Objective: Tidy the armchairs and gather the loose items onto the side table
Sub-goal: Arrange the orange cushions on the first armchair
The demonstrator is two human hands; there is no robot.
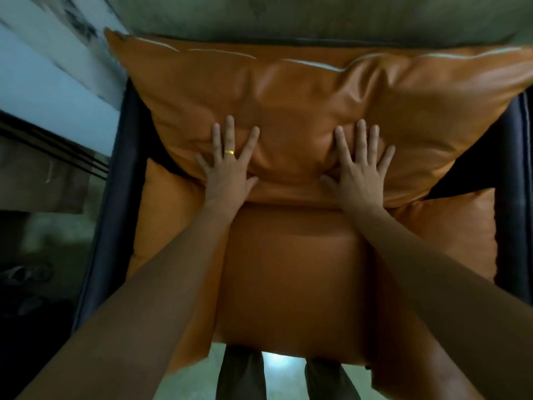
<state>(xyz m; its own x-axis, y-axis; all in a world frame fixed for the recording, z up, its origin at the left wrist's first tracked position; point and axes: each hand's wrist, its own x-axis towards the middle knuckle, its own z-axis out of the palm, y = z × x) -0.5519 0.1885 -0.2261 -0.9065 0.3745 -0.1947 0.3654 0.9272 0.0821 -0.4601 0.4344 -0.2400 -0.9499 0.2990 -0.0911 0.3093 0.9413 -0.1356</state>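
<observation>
A large orange leather back cushion leans against the back of an armchair with a dark frame. Below it lies the orange seat cushion. My left hand, wearing a gold ring, lies flat with spread fingers on the lower left of the back cushion. My right hand presses flat on its lower right, denting the leather. Neither hand holds anything. Both forearms reach across the seat cushion.
The chair's dark right armrest borders the cushions. A pale wall stands behind the chair. To the left is a brown cabinet and dim floor with shoes. My legs stand on the floor below.
</observation>
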